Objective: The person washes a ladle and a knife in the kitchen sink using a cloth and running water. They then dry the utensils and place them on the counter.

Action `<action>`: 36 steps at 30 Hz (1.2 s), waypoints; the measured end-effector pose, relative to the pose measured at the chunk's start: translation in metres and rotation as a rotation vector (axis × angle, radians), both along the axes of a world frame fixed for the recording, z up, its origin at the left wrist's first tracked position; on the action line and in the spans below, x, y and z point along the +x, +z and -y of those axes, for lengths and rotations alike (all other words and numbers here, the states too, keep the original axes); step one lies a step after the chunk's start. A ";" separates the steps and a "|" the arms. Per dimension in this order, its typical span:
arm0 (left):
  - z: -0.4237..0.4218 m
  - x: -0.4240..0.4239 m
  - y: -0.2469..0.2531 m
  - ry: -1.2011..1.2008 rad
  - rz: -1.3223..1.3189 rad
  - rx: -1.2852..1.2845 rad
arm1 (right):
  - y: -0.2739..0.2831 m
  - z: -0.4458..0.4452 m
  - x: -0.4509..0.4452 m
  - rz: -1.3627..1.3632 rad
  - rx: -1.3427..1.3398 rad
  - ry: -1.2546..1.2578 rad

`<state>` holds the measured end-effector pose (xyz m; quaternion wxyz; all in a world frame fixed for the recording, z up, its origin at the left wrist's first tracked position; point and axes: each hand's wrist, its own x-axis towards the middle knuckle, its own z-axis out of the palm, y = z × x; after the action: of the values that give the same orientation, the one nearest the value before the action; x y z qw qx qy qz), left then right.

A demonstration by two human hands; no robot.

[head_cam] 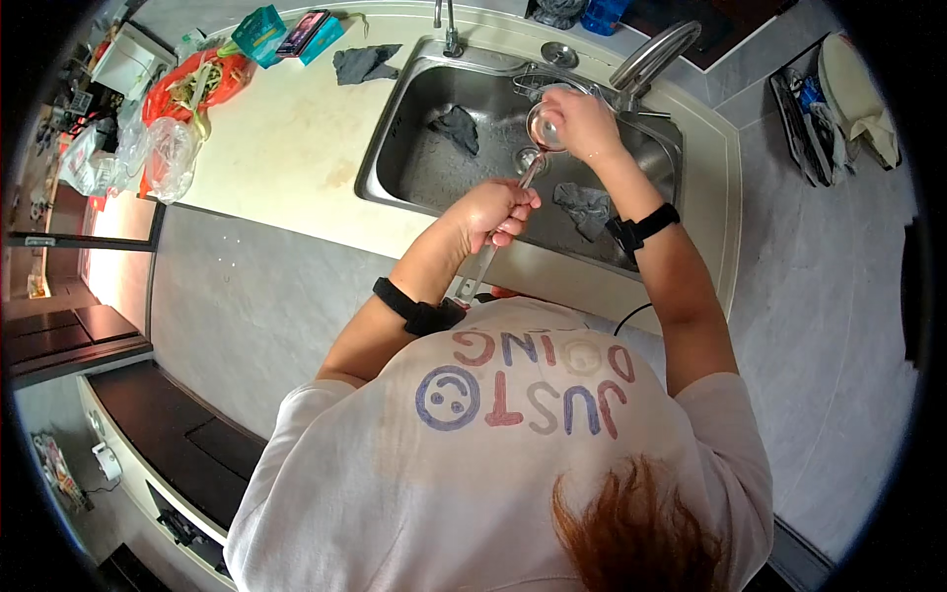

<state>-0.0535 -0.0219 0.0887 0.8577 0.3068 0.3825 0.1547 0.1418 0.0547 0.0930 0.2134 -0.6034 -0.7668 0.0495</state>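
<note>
My left hand (pixel 503 213) is closed round the long handle of a metal ladle (pixel 546 127) over the front of a stainless steel sink (pixel 414 126). The handle's slotted end points down toward my shirt. My right hand (pixel 581 122) grips the ladle's round bowl, its fingers bent over the rim; whether it also holds something small is hidden. Beneath the ladle is the sink drain (pixel 531 159). One dark wet cloth (pixel 457 129) lies at the left of the basin, and a grey cloth (pixel 584 207) lies at its front right.
A curved faucet (pixel 655 59) and a smaller tap (pixel 452 41) stand behind the sink. On the cream countertop (pixel 296 140) are a dark cloth (pixel 366 64), a phone (pixel 305 33) on a blue box, and a red plastic bag (pixel 166 89) with vegetables. A wire rack (pixel 529 83) sits at the basin's back.
</note>
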 end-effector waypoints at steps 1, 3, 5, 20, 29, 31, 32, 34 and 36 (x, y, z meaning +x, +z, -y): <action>0.001 0.001 0.001 0.012 -0.012 0.023 | -0.003 -0.002 0.002 -0.111 -0.016 -0.012; 0.001 0.000 -0.001 0.018 -0.009 0.029 | -0.001 0.000 0.004 -0.060 -0.045 0.002; 0.001 -0.003 -0.006 0.018 -0.014 0.046 | 0.009 0.007 -0.004 -0.024 -0.072 -0.022; -0.001 0.027 -0.020 0.034 -0.002 0.110 | -0.039 0.036 -0.032 -1.514 -0.499 -0.275; -0.057 0.014 -0.004 0.687 -0.470 1.650 | -0.029 0.026 0.002 -0.295 -0.363 -0.061; -0.066 0.006 -0.009 0.341 -0.551 1.469 | -0.008 0.034 -0.015 -0.070 -0.389 0.010; -0.066 0.004 -0.013 0.167 -0.575 1.367 | -0.006 0.036 -0.019 0.039 -0.357 0.044; -0.055 0.007 -0.020 0.217 -0.538 1.336 | 0.019 0.046 -0.030 0.150 -0.401 -0.018; -0.046 0.006 -0.026 0.240 -0.516 1.375 | 0.035 0.051 -0.038 0.275 -0.396 -0.014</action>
<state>-0.0473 0.0241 0.0629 0.3325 0.7568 0.4195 0.3750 0.1039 0.0038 0.1285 -0.0151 -0.6397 -0.7598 0.1150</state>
